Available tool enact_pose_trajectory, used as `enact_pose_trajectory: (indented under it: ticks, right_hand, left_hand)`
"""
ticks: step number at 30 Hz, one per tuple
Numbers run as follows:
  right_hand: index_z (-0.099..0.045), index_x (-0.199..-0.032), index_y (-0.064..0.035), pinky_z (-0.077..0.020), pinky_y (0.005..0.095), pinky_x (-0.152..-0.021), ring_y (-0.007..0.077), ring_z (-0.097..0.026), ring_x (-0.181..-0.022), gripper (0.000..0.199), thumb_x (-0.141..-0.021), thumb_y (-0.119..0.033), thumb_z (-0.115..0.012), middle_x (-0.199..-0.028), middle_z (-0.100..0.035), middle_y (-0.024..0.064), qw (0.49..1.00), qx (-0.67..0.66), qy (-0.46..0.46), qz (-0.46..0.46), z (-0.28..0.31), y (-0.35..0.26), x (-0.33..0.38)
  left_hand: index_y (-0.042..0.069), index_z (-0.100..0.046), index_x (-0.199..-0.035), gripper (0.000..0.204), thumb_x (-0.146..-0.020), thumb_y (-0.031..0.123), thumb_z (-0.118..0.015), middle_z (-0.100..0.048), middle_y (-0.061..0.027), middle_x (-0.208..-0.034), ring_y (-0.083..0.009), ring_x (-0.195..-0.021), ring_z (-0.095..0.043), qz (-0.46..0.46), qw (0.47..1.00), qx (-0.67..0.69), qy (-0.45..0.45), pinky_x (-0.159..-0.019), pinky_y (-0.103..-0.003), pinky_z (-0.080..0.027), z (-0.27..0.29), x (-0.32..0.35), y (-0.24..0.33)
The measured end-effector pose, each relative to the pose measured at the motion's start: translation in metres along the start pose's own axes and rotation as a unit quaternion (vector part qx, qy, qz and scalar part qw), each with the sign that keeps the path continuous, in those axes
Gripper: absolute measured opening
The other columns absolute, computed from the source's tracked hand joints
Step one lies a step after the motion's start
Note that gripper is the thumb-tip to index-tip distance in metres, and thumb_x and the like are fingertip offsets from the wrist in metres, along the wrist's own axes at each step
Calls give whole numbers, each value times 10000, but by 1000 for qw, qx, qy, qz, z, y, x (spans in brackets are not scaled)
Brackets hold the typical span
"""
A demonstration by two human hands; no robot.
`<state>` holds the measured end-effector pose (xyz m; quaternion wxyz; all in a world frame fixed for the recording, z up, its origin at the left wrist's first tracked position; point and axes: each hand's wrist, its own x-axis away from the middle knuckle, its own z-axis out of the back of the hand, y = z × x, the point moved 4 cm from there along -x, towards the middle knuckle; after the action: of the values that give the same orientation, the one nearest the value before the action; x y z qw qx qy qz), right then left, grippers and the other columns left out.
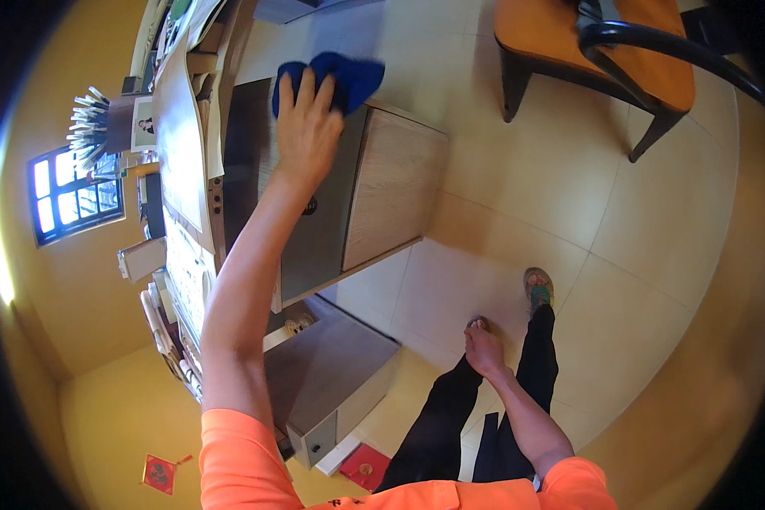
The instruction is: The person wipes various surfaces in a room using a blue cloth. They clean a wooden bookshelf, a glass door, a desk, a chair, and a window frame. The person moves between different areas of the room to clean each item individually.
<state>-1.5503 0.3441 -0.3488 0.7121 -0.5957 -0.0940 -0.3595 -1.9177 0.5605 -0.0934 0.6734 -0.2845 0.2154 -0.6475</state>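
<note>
The tiled floor [518,221] takes up most of the view, pale square tiles running under everything else. Next in size is one grey cabinet [331,204] with a pale wooden side panel, standing out from under the counter [183,144], whose long edge runs up the left of the picture. A second, lower grey cabinet [331,374] sits nearer the person, below the first. One chair [603,59] with an orange seat and dark legs stands at the top right, well apart from the cabinets.

The person wears an orange top and black trousers, and two feet show on the tiles, the further one in a sandal [537,289].

The left hand [308,127] is stretched out at the end of a straight arm, palm down and fingers spread, pressing flat on one blue cloth [340,76]. The cloth lies on the top far corner of the taller grey cabinet, bunched under and beyond the fingertips. The right hand [483,347] hangs low beside the trousers, holding nothing; its fingers are loosely curled.

On the counter stands one holder of white sticks [89,127], and one red square ornament [159,473] hangs on the yellow wall at the lower left.
</note>
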Motion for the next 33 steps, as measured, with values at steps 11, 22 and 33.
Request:
enact_pose_trajectory:
  ticks: [11,22,33]
  right_hand:
    - [-642,-936,-63,-504,416,-749,351,-623,-837,172,-789,-51,-553,-879,-650,148,993,-66,89,49,56,-8,14]
    - [-628,-1011,-28,-522,378,-679,291,-651,-751,218,-809,-55,-551,-818,-665,117,993,-21,61,98,64,-22,25]
    - [-652,-980,-87,-512,453,-694,352,-644,-803,196,-839,-196,-572,-855,-665,168,996,81,42,-19,15,7,53]
  left_hand:
    - [177,-644,-1186,328,-876,267,-585,-242,-87,-1520,-408,-1394,-137,-138,933,-92,-321,-1073,-650,-93,-154,43,145]
    - [185,-408,-1407,523,-956,447,-363,-190,0,-1543,-388,-1416,-15,-247,889,-83,-377,-1074,-663,15,-264,168,270]
    - [113,-594,-1247,409,-883,274,-497,-293,-71,-1490,-386,-1374,-198,-171,968,-69,-169,-1083,-633,-118,-125,132,119]
